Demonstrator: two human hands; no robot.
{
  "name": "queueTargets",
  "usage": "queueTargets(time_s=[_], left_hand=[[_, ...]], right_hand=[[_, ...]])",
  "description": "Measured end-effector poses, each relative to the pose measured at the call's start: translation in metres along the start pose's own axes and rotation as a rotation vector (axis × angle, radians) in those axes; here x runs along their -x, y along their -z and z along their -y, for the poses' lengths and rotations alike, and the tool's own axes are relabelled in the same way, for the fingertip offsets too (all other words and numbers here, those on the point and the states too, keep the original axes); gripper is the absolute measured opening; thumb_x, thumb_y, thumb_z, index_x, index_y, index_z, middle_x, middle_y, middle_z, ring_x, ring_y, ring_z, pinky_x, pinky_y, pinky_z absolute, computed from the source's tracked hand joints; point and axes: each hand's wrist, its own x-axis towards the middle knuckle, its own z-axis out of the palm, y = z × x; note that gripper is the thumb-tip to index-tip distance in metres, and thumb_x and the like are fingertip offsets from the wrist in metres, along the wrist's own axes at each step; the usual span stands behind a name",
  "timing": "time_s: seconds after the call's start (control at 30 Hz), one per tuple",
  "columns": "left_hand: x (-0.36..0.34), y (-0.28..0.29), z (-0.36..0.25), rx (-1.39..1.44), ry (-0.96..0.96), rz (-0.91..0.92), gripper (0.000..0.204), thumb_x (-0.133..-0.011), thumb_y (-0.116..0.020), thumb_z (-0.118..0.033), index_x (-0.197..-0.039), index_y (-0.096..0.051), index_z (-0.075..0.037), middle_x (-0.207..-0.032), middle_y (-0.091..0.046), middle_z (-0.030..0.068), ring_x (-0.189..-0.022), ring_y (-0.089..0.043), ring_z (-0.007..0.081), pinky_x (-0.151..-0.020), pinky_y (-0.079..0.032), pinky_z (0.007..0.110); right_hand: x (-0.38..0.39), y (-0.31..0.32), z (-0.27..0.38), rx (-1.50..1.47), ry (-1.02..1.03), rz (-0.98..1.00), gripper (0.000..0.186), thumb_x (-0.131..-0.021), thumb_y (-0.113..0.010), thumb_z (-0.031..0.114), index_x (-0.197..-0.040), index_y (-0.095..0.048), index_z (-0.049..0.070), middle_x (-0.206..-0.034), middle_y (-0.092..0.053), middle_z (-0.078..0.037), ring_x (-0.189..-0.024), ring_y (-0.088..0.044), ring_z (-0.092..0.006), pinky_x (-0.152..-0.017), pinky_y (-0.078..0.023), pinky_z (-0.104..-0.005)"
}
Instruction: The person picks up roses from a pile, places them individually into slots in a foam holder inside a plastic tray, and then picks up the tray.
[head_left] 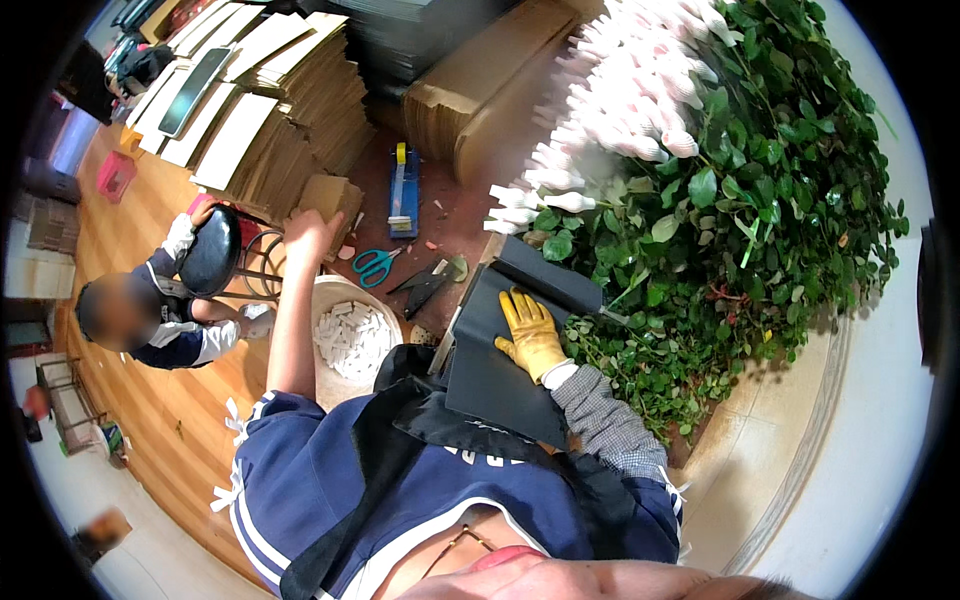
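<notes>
Black sheeting [495, 385], its layers uncountable, lies near, centre; the gloved right hand [528, 335], flat with fingers slightly apart, would best press evenly to avoid creases. The bare left hand [312, 238] touches one small cardboard block [332, 195] farther left; whether its fingers clamp it, I cannot tell. One leafy heap [770, 190], right, its white-sleeved heads [625, 110] too many to count; one pail [348, 287], left; one blue tape dispenser [404, 200], far; one teal scissors [374, 266].

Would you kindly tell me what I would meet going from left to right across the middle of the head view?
Black stool seat → bare left hand → teal scissors → yellow-gloved right hand → green leaves.
</notes>
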Motion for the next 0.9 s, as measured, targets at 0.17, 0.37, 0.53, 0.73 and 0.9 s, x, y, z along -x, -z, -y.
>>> queueTargets(time_s=[0.17, 0.37, 0.53, 0.73, 0.9], left_hand=[[-0.007, -0.019, -0.01, -0.128, 0.041, -0.26, 0.061, -0.077, -0.079, -0.053, -0.103, -0.067, 0.001, -0.105, -0.068, 0.0189, -0.1, -0.066, 0.0345, -0.079, -0.058, 0.044], [0.002, -0.006, 0.014, -0.013, -0.007, -0.467, 0.073, -0.075, -0.079, -0.059, -0.104, -0.054, 0.002, -0.105, -0.064, 0.024, -0.095, -0.066, 0.0405, -0.073, -0.057, 0.047], [-0.006, -0.007, 0.016, 0.143, -0.034, -0.249, 0.087, -0.074, -0.081, -0.058, -0.123, -0.053, 0.009, -0.116, -0.057, 0.0372, -0.11, -0.058, 0.051, -0.096, -0.049, 0.052], [-0.002, -0.024, 0.013, -0.031, -0.07, -0.312, 0.073, -0.08, -0.079, -0.048, -0.125, -0.053, 0.004, -0.133, -0.046, 0.0322, -0.106, -0.063, 0.048, -0.087, -0.056, 0.05], [-0.003, -0.027, 0.034, 0.019, -0.144, -0.316, 0.064, -0.084, -0.076, -0.043, -0.13, -0.058, -0.003, -0.135, -0.047, 0.0277, -0.115, -0.057, 0.0458, -0.095, -0.052, 0.049]], right_hand=[[0.002, 0.002, -0.003, -0.032, -0.026, 0.022, 0.091, -0.086, -0.069, 0.05, -0.157, -0.025, 0.012, -0.159, -0.036, -0.012, -0.144, -0.037, -0.0273, -0.116, -0.031, -0.0429], [0.007, 0.002, -0.003, -0.118, 0.01, -0.072, 0.09, -0.084, -0.072, 0.049, -0.155, -0.03, 0.012, -0.154, -0.042, -0.013, -0.141, -0.04, -0.0287, -0.115, -0.032, -0.0436], [0.008, 0.009, -0.004, -0.13, -0.013, -0.027, 0.09, -0.086, -0.07, 0.049, -0.156, -0.028, 0.012, -0.16, -0.035, -0.012, -0.145, -0.036, -0.0277, -0.116, -0.031, -0.0435], [0.005, 0.008, -0.002, -0.114, -0.031, 0.001, 0.09, -0.086, -0.07, 0.05, -0.156, -0.028, 0.013, -0.16, -0.034, -0.011, -0.145, -0.036, -0.0272, -0.116, -0.031, -0.0427], [0.004, 0.006, -0.002, -0.113, -0.021, -0.019, 0.089, -0.085, -0.071, 0.049, -0.156, -0.03, 0.013, -0.16, -0.035, -0.011, -0.145, -0.036, -0.0273, -0.116, -0.032, -0.0429]])
